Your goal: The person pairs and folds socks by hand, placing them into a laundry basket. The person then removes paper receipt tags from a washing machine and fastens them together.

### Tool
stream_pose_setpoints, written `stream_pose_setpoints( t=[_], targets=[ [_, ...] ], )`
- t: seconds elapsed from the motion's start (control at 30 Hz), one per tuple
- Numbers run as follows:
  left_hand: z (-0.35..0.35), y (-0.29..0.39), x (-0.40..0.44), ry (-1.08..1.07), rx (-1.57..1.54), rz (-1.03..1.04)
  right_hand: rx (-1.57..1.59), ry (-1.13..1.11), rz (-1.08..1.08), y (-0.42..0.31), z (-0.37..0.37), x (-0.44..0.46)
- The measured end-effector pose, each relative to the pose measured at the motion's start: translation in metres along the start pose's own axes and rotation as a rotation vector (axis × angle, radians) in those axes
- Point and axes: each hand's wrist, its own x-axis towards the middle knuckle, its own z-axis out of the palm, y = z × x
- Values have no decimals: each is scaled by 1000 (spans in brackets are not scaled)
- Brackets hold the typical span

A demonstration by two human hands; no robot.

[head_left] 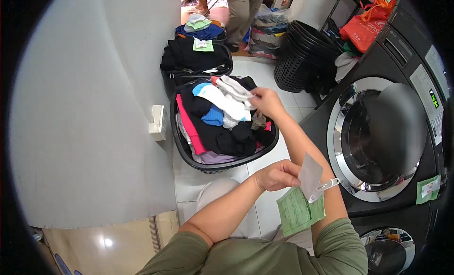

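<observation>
My left hand is closed on a green paper slip with handwriting on it. A white piece of paper and a white clip are together with the slip. My right hand reaches over the black laundry basket, its fingers pinching the end of a pale sock. Beneath it lie a white sock with a light blue toe, a bright blue folded item and dark clothes. A pink strip of cloth runs along the basket's left side.
Behind stands another basket of black clothes topped by a green slip. Stacked black baskets and a full clear bag are farther back, near a standing person. A front-loading machine flanks me right; a grey curtain-like surface left.
</observation>
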Motion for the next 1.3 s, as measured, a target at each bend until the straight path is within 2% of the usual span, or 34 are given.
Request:
stream_pose_setpoints(
  t=[0.1,0.2,0.3,0.4,0.5,0.53,0.63,0.7,0.73,0.77,0.9,0.97,1.03,1.07,1.13,1.2,1.23,1.3],
  targets=[
    [-3,-1,-2,-28,-53,21,321,180,3,-19,-20,21],
    [-5,3,-3,-16,5,6,421,85,-37,-45,-41,13],
    [-9,5,-4,-77,46,-14,91,-251,-359,-33,-37,-11],
    [-5,8,-3,-59,53,-32,-117,-155,-180,-32,-25,-33],
    [-4,4,-2,-66,-22,-45,114,116,-10,-38,-10,-28],
    [-4,2,-1,-83,-21,-32,69,287,-153,-31,5,-24],
    [-2,3,2,-94,3,-47,77,82,-12,-17,14,-6],
    [-1,3,2,-80,5,-42,229,240,95,-21,5,-2],
    [0,2,1,-72,4,-41,186,295,56,-20,-2,0],
    [-1,1,1,-52,14,-42,142,352,20,-18,-10,-1],
    [-8,-1,4,-3,48,-30,-1,-72,-171,-2,-24,-29],
    [-8,-1,5,98,30,50,-5,23,-180,8,-29,-52],
    [-14,-1,8,291,-31,73,51,135,-200,13,-45,-84],
    [-11,1,13,384,-31,106,107,90,-228,28,-54,-103],
    [-8,4,22,555,-8,141,609,-21,119,56,-64,-163],
    [-10,0,23,673,59,148,675,-285,327,129,-61,-219],
    [-12,-3,24,707,104,157,291,-391,289,150,-65,-243],
    [-13,-9,26,746,168,129,63,-569,626,166,-81,-295]
  ],
)
